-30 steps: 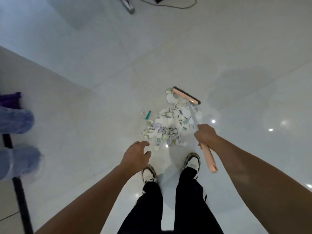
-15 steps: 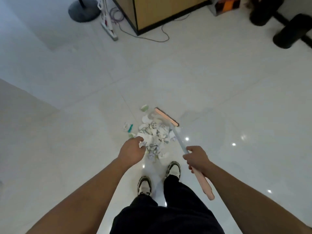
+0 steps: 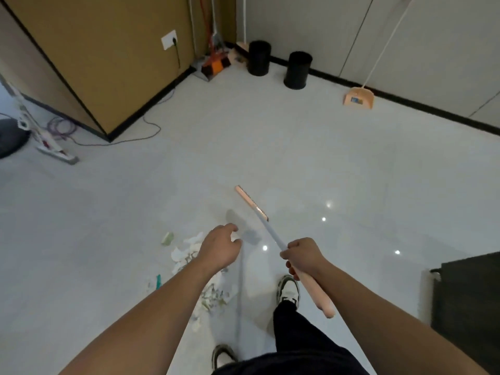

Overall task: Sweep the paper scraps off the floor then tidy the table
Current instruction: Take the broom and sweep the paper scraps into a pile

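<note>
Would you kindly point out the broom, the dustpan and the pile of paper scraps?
broom [image 3: 270,230]: head view, on the pale shaft above the gripping hand.
dustpan [image 3: 358,98]: head view, on the pan's orange body by the wall.
paper scraps [image 3: 180,255]: head view, on a white piece left of the forearm.

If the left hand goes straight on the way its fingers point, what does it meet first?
Probably nothing near: the left hand points up and right over bare floor; the broom head lies beside that line, though depth is unclear.

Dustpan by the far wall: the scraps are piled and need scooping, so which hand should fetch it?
Left, probably. The left hand hangs free above the paper scraps, while the right hand grips the broom. The dustpan sits ahead, well out of reach.
</note>
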Motion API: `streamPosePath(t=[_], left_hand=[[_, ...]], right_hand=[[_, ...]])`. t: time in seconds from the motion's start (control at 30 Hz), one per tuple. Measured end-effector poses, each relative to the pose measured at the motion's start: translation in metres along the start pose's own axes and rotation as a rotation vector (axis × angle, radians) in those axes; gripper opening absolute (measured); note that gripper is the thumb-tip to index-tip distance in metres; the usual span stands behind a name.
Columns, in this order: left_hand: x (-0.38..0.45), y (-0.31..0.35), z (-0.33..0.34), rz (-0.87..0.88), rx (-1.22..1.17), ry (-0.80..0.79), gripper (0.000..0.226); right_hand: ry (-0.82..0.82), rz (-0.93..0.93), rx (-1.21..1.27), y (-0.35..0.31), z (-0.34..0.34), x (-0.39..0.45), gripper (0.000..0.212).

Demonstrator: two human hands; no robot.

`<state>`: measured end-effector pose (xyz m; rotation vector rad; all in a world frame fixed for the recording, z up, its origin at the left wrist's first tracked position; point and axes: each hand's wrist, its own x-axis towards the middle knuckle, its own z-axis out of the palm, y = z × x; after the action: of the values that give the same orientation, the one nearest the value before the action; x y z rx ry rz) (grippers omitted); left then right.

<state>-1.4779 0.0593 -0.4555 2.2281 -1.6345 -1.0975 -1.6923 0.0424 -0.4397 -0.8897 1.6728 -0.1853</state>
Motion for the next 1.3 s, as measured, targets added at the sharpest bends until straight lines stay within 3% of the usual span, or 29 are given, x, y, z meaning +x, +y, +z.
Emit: streamPosePath(t=[0.27, 0.57, 0.93, 1.3], left_hand=[[0.111, 0.133, -0.005, 0.122, 0.137, 0.020, 0.043], [0.229, 0.314, 0.011, 0.202, 0.168, -0.013, 0.044], [0.423, 0.455, 0.018, 0.300, 0.206, -0.130, 0.044], [0.691, 0.621, -0.047, 0.421, 0.288, -0.194, 0.043]], right_hand=[[0.120, 0.021, 0.232, -0.032, -0.130, 0.070, 0.009], [0.206, 0.049, 0.317, -0.091, -0.307, 0.155, 0.009], [0.282, 0.166, 0.480, -0.171, -0.432, 0.287, 0.012], [0.391, 0.247, 0.683, -0.354, -0.558, 0.449, 0.007]])
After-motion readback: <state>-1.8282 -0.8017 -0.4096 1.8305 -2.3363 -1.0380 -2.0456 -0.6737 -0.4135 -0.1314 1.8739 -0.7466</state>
